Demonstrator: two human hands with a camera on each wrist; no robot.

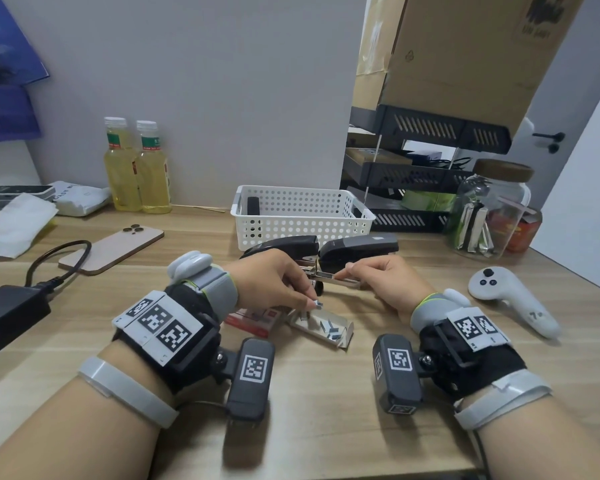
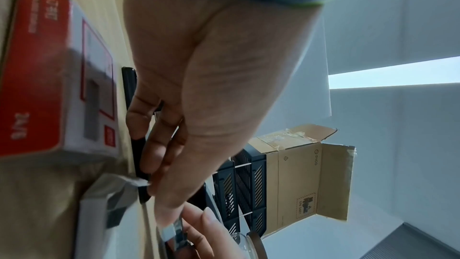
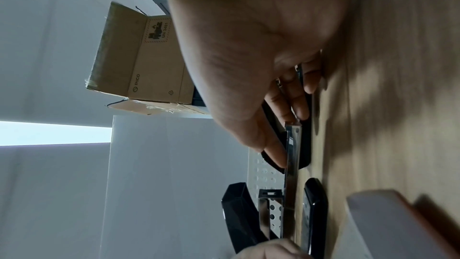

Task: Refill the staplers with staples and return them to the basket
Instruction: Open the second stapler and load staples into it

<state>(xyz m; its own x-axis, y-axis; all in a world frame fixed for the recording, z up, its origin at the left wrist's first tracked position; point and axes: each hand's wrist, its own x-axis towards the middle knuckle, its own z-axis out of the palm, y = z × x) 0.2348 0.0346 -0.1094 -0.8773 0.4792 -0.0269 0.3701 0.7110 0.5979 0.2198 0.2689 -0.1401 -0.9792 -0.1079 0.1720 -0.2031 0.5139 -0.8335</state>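
An open black stapler [image 1: 359,247] lies in front of the white basket [image 1: 302,190] with its metal staple channel [image 1: 333,277] exposed. My right hand [image 1: 352,271] grips that stapler, thumb on the channel [image 3: 291,155] and fingers curled round the base. My left hand [image 1: 310,301] pinches a short staple strip [image 1: 317,304] just above the open staple tray [image 1: 321,325], which holds several loose strips. The strip [image 2: 170,230] shows at my left fingertips. A second black stapler [image 1: 281,245] lies to the left. Another black stapler [image 1: 253,205] is in the basket.
The red staple box [image 1: 252,320] lies under my left hand. A white controller [image 1: 513,299], a glass jar [image 1: 492,209] and black stacked trays [image 1: 423,168] stand on the right. A phone [image 1: 115,247], a black power brick [image 1: 7,313] and two bottles [image 1: 136,168] are on the left.
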